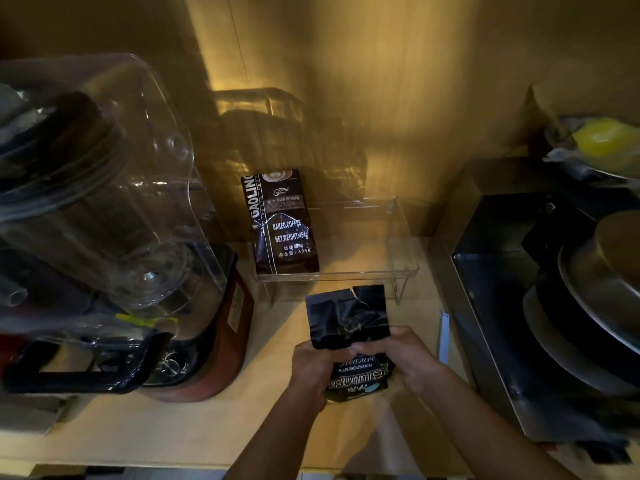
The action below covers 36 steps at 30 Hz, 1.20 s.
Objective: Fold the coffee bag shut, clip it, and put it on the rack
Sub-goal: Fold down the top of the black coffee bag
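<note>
1. Big blender [114, 216] under its clear cover fills the left side of the wooden counter [194, 427].
2. On the right, a dark steel machine [540, 289] carrying stacked round metal lids.
3. At the back, the clear rack [398, 251], with a brown coffee pack [282, 223] standing at its left end.
4. Just in front of the rack, the black coffee bag [348, 320], top open and torn, flap upright.
5. Left hand [311, 372] is wrapped around the bag's left edge, firm hold.
6. Right hand [405, 355] clasps the right edge, fingers pinching the bag's middle.
</note>
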Motion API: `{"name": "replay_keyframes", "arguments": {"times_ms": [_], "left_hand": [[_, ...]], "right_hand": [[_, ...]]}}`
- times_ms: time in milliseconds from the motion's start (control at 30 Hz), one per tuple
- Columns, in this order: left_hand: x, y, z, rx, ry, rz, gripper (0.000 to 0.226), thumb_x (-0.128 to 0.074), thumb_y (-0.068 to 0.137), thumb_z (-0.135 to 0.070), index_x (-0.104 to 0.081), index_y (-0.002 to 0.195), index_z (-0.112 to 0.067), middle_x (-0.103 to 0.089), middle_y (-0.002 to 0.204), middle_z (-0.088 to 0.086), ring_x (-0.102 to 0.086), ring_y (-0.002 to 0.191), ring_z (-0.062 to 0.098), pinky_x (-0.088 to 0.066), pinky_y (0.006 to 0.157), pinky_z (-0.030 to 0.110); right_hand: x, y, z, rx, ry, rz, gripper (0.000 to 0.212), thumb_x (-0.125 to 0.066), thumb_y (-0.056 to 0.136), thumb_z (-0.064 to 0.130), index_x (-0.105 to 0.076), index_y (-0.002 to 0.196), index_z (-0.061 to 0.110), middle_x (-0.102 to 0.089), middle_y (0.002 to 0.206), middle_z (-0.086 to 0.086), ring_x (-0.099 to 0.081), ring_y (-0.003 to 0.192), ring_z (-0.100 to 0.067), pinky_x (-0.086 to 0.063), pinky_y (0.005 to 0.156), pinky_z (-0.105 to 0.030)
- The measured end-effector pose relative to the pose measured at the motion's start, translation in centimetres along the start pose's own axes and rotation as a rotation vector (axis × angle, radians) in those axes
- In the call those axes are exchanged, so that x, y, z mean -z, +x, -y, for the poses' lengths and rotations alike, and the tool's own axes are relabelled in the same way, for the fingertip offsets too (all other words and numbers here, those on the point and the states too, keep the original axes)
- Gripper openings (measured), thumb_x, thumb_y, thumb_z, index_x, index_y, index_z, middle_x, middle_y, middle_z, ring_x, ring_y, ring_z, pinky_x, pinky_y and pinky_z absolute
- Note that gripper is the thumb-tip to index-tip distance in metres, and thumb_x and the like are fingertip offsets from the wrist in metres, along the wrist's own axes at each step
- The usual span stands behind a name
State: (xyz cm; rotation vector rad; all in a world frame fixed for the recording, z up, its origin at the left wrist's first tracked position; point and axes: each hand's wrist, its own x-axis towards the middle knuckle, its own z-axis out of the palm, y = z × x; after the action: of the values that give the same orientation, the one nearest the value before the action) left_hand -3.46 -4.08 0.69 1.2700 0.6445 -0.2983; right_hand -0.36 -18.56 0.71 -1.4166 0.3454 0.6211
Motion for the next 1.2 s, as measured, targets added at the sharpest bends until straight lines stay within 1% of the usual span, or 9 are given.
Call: {"name": "replay_keyframes", "arguments": {"times_ms": [133, 267, 433, 633, 700, 800, 1000, 1100, 1200], "left_hand": [[-0.5, -0.6, 0.0, 0.035, -0.101, 0.005, 0.022, -0.076, 0.065, -0.002, -0.069, 0.086, -0.001, -0.075, 0.068, 0.011, -0.071, 0.061, 0.025, -0.054, 0.044, 0.025], [0.0, -1.0, -0.4, 0.135, -0.175, 0.038, 0.023, -0.071, 0.075, -0.018, -0.066, 0.089, -0.001, -0.076, 0.07, 0.011, -0.072, 0.062, 0.026, -0.055, 0.042, 0.028], [0.9, -0.7, -1.2, 0.002, -0.079, 0.047, 0.009, -0.068, 0.076, -0.014, -0.071, 0.083, -0.01, -0.077, 0.078, 0.001, -0.071, 0.069, 0.011, -0.051, 0.044, 0.015], [-0.1, -1.5, -1.7, 0.04, -0.214, -0.096, 0.008, -0.061, 0.08, -0.007, -0.062, 0.08, 0.002, -0.073, 0.058, 0.007, -0.067, 0.047, 0.014, -0.045, 0.028, 0.018], [-0.4, -2.0, -2.1, 0.141, -0.329, -0.162, 0.012, -0.06, 0.077, -0.001, -0.059, 0.087, 0.004, -0.066, 0.072, 0.016, -0.065, 0.054, 0.028, -0.048, 0.032, 0.024], [-0.6, -2.5, -2.9, 0.158, -0.235, -0.187, 0.004, -0.058, 0.08, -0.002, -0.055, 0.082, 0.0, -0.059, 0.072, 0.013, -0.052, 0.059, 0.022, -0.04, 0.044, 0.03], [-0.4, -1.8, -2.6, -0.124, 0.081, -0.226, 0.021, -0.064, 0.08, -0.009, -0.047, 0.085, -0.019, -0.06, 0.081, 0.006, -0.057, 0.075, 0.018, -0.043, 0.064, 0.033], [-0.2, -2.2, -2.0, -0.308, 0.235, -0.146, 0.032, -0.065, 0.078, -0.005, -0.049, 0.073, -0.033, -0.063, 0.083, 0.007, -0.061, 0.087, 0.03, -0.048, 0.079, 0.049], [0.3, -2.5, -1.2, -0.434, 0.421, -0.106, 0.03, -0.067, 0.075, -0.004, -0.064, 0.07, -0.033, -0.064, 0.091, 0.002, -0.059, 0.091, 0.021, -0.05, 0.088, 0.05]], "right_hand": [[0.2, -0.1, 0.2, -0.045, 0.123, -0.037, 0.015, -0.076, 0.065, 0.006, -0.07, 0.078, 0.007, -0.076, 0.068, -0.007, -0.071, 0.059, -0.019, -0.051, 0.049, -0.024], [1.0, -0.5, 0.3, -0.159, 0.237, -0.011, 0.03, -0.074, 0.068, 0.016, -0.066, 0.093, 0.002, -0.075, 0.086, -0.017, -0.071, 0.075, -0.032, -0.054, 0.055, -0.033], [2.0, -0.6, 0.7, -0.066, 0.193, 0.02, 0.041, -0.077, 0.057, 0.014, -0.068, 0.096, 0.006, -0.07, 0.104, -0.017, -0.066, 0.091, -0.031, -0.053, 0.064, -0.036], [1.5, -1.0, 0.1, -0.061, 0.356, 0.016, 0.036, -0.07, 0.07, 0.016, -0.063, 0.102, -0.001, -0.071, 0.097, -0.018, -0.07, 0.081, -0.029, -0.055, 0.055, -0.031], [1.1, -1.2, 0.2, -0.095, 0.371, 0.002, 0.032, -0.068, 0.073, 0.015, -0.063, 0.101, -0.002, -0.07, 0.099, -0.019, -0.069, 0.082, -0.029, -0.055, 0.055, -0.032], [0.8, -1.5, 1.0, -0.015, 0.263, -0.058, 0.015, -0.068, 0.076, 0.01, -0.066, 0.086, -0.001, -0.073, 0.081, -0.013, -0.071, 0.066, -0.021, -0.053, 0.042, -0.026], [1.0, -1.7, 1.0, 0.194, 0.055, -0.155, 0.018, -0.063, 0.08, 0.012, -0.057, 0.064, 0.012, -0.067, 0.069, -0.005, -0.065, 0.057, -0.012, -0.046, 0.045, -0.02], [0.7, -1.9, 0.7, 0.301, 0.039, -0.217, 0.016, -0.062, 0.08, 0.005, -0.053, 0.077, 0.018, -0.065, 0.076, -0.004, -0.063, 0.069, -0.018, -0.044, 0.053, -0.025], [0.7, -2.3, 0.2, 0.398, 0.058, -0.211, 0.031, -0.061, 0.079, 0.002, -0.052, 0.091, 0.029, -0.068, 0.072, 0.002, -0.066, 0.067, -0.013, -0.05, 0.05, -0.022]]}}
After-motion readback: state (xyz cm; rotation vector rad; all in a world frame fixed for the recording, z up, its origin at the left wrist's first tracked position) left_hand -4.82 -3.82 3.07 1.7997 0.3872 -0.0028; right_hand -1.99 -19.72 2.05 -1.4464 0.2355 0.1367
